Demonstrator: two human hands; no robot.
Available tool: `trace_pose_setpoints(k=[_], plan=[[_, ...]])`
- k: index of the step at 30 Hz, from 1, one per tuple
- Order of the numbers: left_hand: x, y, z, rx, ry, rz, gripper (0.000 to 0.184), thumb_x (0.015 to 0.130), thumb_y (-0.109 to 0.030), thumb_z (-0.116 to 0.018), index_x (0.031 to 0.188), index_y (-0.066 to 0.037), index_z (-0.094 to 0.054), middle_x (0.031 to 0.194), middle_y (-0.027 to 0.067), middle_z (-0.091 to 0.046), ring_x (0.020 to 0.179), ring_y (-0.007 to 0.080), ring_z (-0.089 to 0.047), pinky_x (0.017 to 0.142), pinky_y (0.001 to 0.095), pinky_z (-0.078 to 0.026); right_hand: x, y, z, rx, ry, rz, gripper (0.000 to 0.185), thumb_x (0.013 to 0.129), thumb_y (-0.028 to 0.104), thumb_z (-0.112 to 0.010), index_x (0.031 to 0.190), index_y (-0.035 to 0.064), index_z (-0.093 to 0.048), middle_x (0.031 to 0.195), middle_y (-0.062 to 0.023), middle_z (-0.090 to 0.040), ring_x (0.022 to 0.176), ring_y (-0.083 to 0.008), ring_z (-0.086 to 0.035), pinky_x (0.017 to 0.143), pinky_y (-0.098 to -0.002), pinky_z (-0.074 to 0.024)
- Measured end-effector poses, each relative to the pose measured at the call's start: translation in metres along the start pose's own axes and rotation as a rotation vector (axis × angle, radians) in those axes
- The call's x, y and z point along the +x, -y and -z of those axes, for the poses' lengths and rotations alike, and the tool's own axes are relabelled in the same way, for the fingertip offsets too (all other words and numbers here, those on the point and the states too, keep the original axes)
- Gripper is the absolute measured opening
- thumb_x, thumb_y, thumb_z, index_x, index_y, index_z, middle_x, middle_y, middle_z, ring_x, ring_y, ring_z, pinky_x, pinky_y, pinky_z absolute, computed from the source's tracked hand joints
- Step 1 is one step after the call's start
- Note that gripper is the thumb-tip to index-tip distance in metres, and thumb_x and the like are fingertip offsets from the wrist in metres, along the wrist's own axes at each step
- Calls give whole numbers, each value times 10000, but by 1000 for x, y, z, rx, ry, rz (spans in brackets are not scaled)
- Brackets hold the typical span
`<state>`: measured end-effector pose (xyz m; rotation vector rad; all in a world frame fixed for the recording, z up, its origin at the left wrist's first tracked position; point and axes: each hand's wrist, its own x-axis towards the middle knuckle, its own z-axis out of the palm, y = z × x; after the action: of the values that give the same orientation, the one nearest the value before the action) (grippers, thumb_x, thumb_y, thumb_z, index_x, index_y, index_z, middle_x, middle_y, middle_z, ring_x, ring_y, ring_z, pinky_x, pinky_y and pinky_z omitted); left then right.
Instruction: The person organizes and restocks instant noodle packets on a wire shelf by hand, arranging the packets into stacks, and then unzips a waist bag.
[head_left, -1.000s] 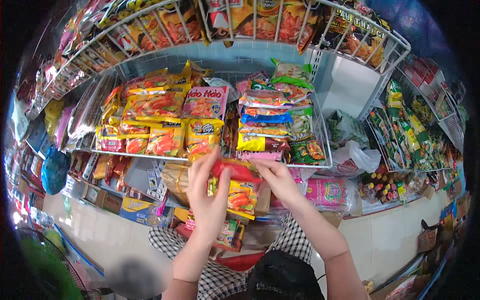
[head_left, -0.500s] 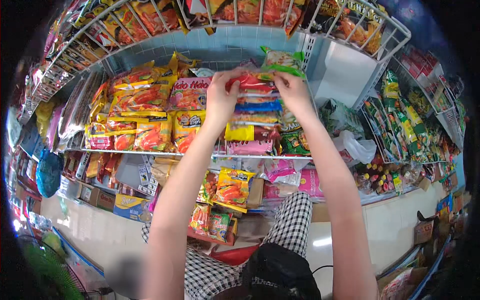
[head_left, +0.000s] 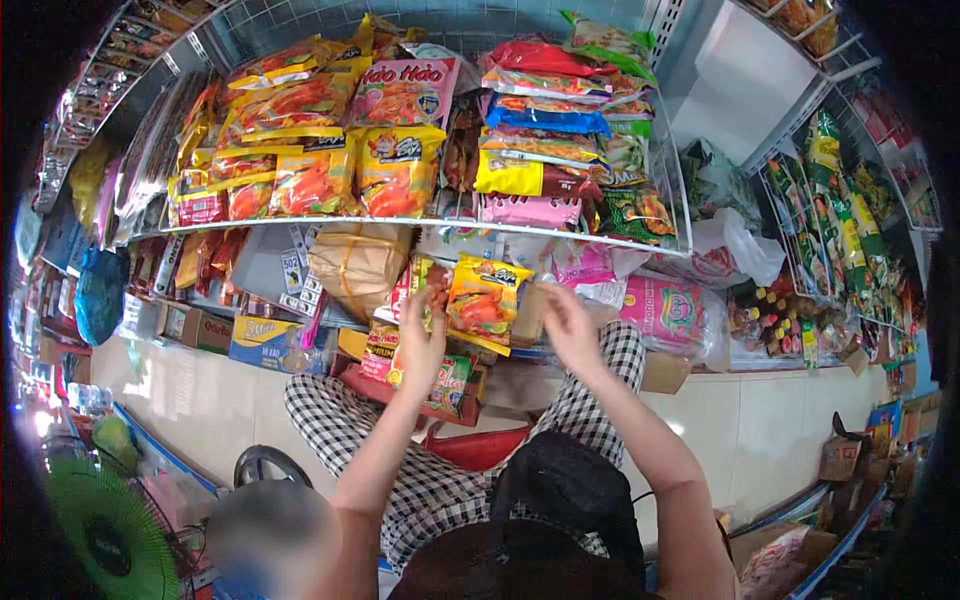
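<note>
Packets [head_left: 310, 190] crowd the wire shelf [head_left: 450, 222] up to its white front rim, yellow and pink on its left half, with a flat pile of red, blue and brown ones [head_left: 545, 122] on its right. Below that shelf a reddish-brown box [head_left: 474, 395] holds red and green packets, and bare floor [head_left: 760, 430] lies open below its right end. Under its front rim, a shiny yellow packet [head_left: 487, 305] with a red-orange food picture leans between the left hand [head_left: 424, 335] and right hand [head_left: 570, 325], both loosely parted and grasping nothing visible.
</note>
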<state>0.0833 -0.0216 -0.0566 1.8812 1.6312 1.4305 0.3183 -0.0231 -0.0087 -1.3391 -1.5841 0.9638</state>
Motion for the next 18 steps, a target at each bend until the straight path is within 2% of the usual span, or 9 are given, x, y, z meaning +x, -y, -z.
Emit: trace_pose_setpoints(k=[2,4,6,9,10,13,15,17,18], plan=[[-29,26,-18,-17,108,181,355,851,-24,-528,1205,-10,-494,1135,151,-536,1078,266,-504,934,355,-390,-3,-56,-30,15,21,-96,309,894,164,-542,1150,-7,-524,1002,-89,-594,812,-168,-597,688,-278,-472],[-36,27,-25,-45,76,183,358,843,-48,-545,1191,14,-490,1117,184,-538,1061,310,-507,924,376,-395,2,-73,-43,34,38,-180,353,896,223,-553,1171,5,-513,1008,-85,-591,821,-178,-601,689,-295,-485],[-38,25,-32,-170,82,290,390,832,-77,-571,1188,51,-477,1070,223,-561,1003,339,-541,882,385,-421,7,-71,-49,361,228,-725,422,899,302,-549,1221,40,-478,1065,-92,-587,833,-176,-601,698,-322,-507],[-40,22,-35,-133,104,316,413,835,-79,-576,1208,58,-461,962,183,-605,856,256,-596,763,333,-469,3,-59,-62,517,222,-741,428,896,298,-555,1234,53,-461,1094,-107,-579,873,-182,-606,708,-343,-522],[-41,17,-35,-315,122,460,371,845,-90,-576,1172,63,-496,873,130,-625,718,166,-590,646,273,-468,-2,-49,-64,475,200,-659,440,892,283,-567,1250,58,-448,1092,-100,-581,911,-187,-609,706,-339,-524],[-55,19,-34,-404,162,543,320,854,-97,-572,1127,67,-539,813,88,-612,651,117,-562,583,239,-447,-13,-48,-61,406,331,-649,435,887,255,-580,1252,55,-452,1104,-92,-582,926,-172,-604,705,-318,-520],[-64,-4,-22,-453,102,597,299,858,-114,-579,1102,58,-569,856,102,-609,722,129,-569,620,247,-451,-22,-51,-61,454,321,-593,436,875,223,-603,1244,40,-460,1112,-87,-582,952,-158,-580,773,-302,-493],[-77,-12,-17,-232,-44,497,320,860,-116,-590,1145,29,-571,862,42,-609,768,91,-546,689,241,-440,-30,-38,-58,433,295,-452,442,860,204,-628,1220,5,-468,1110,-90,-581,992,-149,-548,853,-286,-448],[-80,-14,-13,-194,-57,440,338,849,-90,-600,1167,19,-561,932,60,-590,832,115,-546,767,248,-445,-31,-32,-59,450,285,-421,455,854,191,-640,1211,-24,-459,1120,-99,-573,1025,-152,-531,901,-290,-415]])
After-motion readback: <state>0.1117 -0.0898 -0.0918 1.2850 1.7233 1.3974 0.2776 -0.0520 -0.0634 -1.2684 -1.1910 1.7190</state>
